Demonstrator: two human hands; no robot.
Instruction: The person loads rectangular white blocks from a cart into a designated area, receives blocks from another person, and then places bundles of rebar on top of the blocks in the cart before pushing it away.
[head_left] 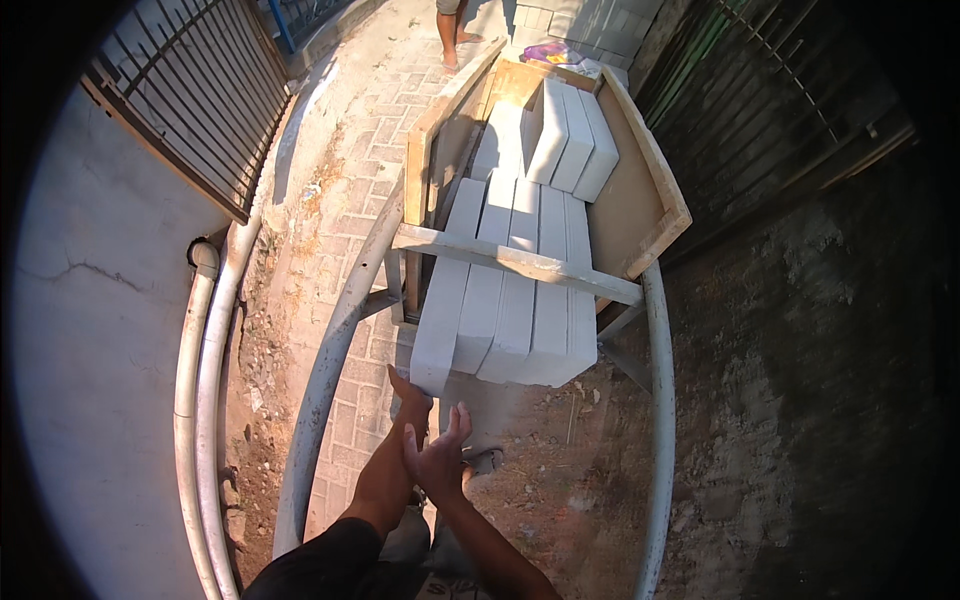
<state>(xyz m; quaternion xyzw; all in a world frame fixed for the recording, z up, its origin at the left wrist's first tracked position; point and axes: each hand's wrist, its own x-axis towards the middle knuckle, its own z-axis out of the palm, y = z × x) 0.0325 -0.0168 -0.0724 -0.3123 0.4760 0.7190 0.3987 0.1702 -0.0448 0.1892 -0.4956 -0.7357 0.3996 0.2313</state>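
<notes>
Your left hand (408,402) is by the low near corner of the white block (445,300) at the left end of the row. You have that hand right up close to the block, but I cannot tell if it touches, and I cannot tell how far its fingers are bent. Your right hand (440,458) is just below and to the right of it, with its fingers apart and nothing in it. Your right thumb is beside your left wrist, and I cannot tell if they touch. The white block lies in a cart (655,240) with wooden sides, and more long white blocks (520,310) lie next to it, side by side. A metal bar (515,264) goes across over the row, and the near ends of the blocks stick out past it toward you. Farther in, more blocks (572,145) sit on top of the pile, with sun on them. You have one long cart handle (330,360) on your left and another handle (660,420) on your right. On your far left, two pipes (205,370) run along the bottom of a grey wall (110,260), and a gate (190,90) with thin bars is above them. A brick path (365,200) goes up past the cart, and another person's legs (449,35) are at the top.
</notes>
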